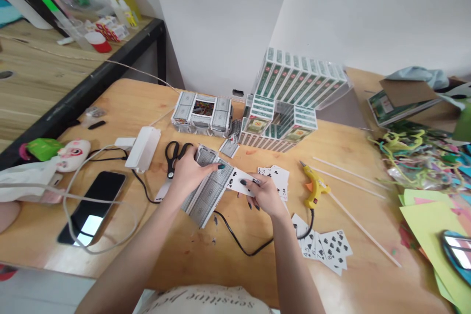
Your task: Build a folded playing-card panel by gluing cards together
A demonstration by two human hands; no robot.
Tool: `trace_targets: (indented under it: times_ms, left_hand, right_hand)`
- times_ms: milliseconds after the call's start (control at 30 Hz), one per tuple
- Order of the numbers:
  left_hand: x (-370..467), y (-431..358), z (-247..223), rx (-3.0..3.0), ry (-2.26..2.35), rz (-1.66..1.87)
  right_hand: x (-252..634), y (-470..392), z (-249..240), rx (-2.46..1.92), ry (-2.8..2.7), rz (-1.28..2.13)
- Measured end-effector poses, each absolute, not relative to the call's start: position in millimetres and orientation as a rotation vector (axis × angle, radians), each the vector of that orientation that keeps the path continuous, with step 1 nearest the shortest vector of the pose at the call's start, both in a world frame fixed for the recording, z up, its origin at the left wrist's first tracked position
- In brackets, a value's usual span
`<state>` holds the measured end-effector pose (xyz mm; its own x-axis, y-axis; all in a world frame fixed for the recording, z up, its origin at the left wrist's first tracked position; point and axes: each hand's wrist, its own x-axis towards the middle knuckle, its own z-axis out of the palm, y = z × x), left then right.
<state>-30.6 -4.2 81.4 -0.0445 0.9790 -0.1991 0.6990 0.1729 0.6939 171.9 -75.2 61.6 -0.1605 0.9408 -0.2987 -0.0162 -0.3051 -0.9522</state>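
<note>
My left hand [190, 170] is closed around the far left side of a structure built of grey-backed playing cards [209, 191], its thumb lying over the top. From the right, my right hand [265, 195] pinches a white playing card [238, 180] with club marks. That card's left end meets the structure's right edge; whether it is attached I cannot tell. Behind my right hand lies a loose group of face-up cards [280, 179]. Black-handled scissors [172, 157] rest beside my left hand. Farther back stands a box made of cards [202, 115], with a dark opening in its top.
A yellow glue gun [314, 189] lies on the right, its black cord running under my right forearm. White glue sticks [362, 228] and fanned spade cards [326, 248] are near it. Green card boxes [300, 78] stand stacked behind. A phone [91, 208] and white power strip [143, 148] lie left.
</note>
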Motion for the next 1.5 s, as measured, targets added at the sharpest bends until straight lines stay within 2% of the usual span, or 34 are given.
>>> trace_targets:
  times_ms: [367, 600, 867, 1133, 1500]
  left_hand:
    - [-26, -7, 84, 1.581, 1.817, 0.616]
    - [-21, -13, 89, 1.604, 1.779, 0.578]
    - [-15, -17, 89, 1.679, 1.916, 0.495]
    - [-16, -18, 89, 1.705, 1.918, 0.479]
    - [-21, -13, 79, 1.608, 1.887, 0.504]
  right_hand:
    - [164, -77, 65, -1.44, -1.19, 1.445]
    - [178, -74, 72, -1.525, -1.32, 1.527]
    - [167, -79, 80, -1.671, -1.424, 1.403]
    - [173, -79, 75, -1.583, -1.368, 1.538]
    - [171, -76, 69, -1.584, -1.467, 1.471]
